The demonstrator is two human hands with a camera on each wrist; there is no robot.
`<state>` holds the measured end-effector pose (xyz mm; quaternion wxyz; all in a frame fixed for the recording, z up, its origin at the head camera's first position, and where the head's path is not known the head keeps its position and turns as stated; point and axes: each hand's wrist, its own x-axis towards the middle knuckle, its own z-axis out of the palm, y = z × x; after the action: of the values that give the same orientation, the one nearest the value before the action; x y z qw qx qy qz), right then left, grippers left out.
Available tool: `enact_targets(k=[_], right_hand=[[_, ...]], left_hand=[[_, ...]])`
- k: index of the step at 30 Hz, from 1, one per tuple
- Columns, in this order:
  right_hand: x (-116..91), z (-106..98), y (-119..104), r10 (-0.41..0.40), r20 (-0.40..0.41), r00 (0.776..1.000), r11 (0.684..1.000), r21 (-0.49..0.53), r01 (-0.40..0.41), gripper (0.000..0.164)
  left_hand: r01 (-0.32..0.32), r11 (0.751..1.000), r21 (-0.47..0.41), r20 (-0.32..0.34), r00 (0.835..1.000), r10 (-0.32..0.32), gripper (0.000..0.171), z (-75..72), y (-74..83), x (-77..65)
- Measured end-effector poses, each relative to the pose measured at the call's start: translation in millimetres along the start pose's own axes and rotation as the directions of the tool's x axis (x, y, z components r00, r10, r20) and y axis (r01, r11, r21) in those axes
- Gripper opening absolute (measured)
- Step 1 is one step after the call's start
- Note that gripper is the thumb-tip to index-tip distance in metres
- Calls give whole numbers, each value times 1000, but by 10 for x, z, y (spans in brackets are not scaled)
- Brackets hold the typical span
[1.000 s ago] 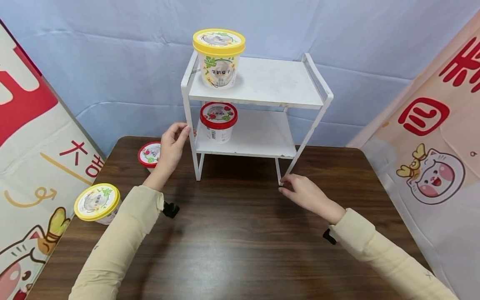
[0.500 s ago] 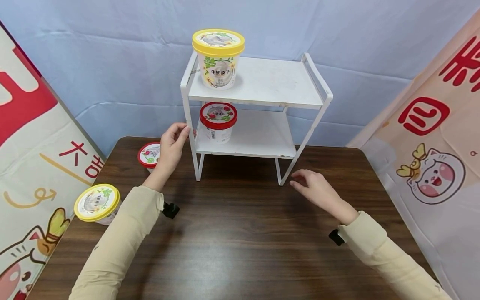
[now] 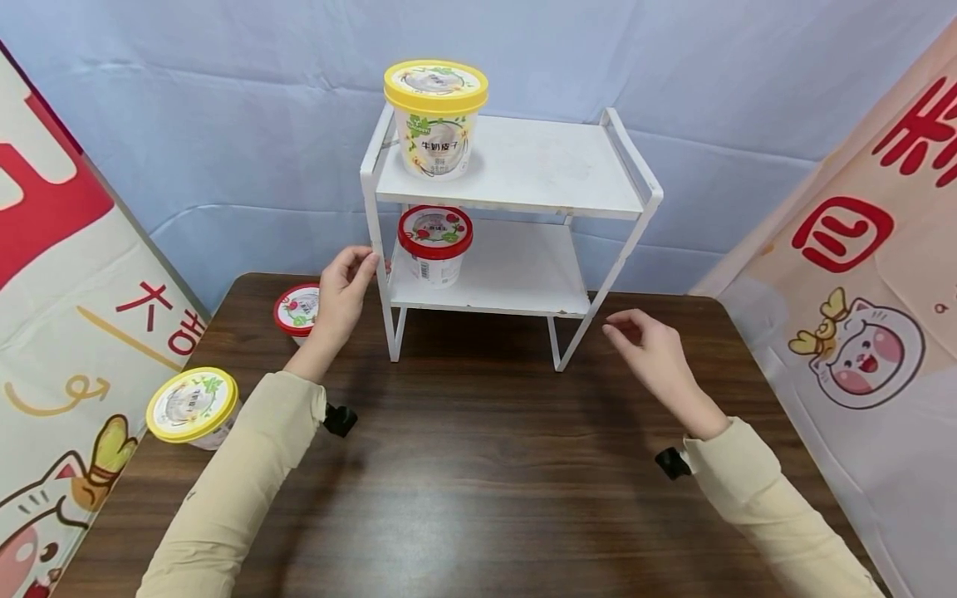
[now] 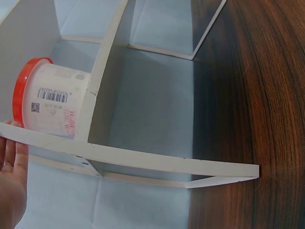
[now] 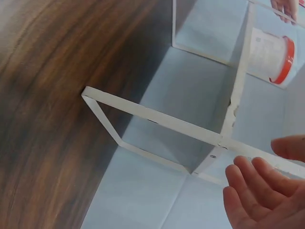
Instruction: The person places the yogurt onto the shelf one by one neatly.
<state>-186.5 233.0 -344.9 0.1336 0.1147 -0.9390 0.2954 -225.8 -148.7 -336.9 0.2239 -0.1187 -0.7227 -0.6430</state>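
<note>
A white two-tier rack (image 3: 553, 166) stands on the wooden table. My left hand (image 3: 344, 291) holds its left front post, thumb on the near side and a fingertip showing behind. The left wrist view catches part of that hand (image 4: 13, 183) at the post, beside the red-lidded tub (image 4: 55, 98). To the right of the rack, my right hand (image 3: 656, 357) hovers apart from the frame, fingers loosely bent and holding nothing. On the top shelf sits a yellow-lidded ice cream tub (image 3: 437, 124); a red-lidded tub (image 3: 436, 245) occupies the lower shelf, at the left.
Another red-lidded tub (image 3: 297, 309) stands on the table left of the rack, partly hidden by the left forearm. Nearer the table's left edge is a second yellow-lidded tub (image 3: 193, 407). Blue cloth (image 3: 748, 108) hangs behind, with printed panels at both sides.
My right hand has left the foot of the rack's right front post and moved right and upward. The left hand keeps its place on the left post; the tubs have not moved.
</note>
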Motion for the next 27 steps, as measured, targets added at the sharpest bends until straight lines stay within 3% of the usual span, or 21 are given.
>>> enact_targets(k=[16,27], right_hand=[[112,-112,-25,80,-115,990,993,92,-69,33],[196,-142,-95,125,-212,969,982,163,-92,34]], left_hand=[[-5,1000,-4,7,1000,5,21,-4,-2,0],[-3,1000,1,5,1000,3,20,-7,-8,1]])
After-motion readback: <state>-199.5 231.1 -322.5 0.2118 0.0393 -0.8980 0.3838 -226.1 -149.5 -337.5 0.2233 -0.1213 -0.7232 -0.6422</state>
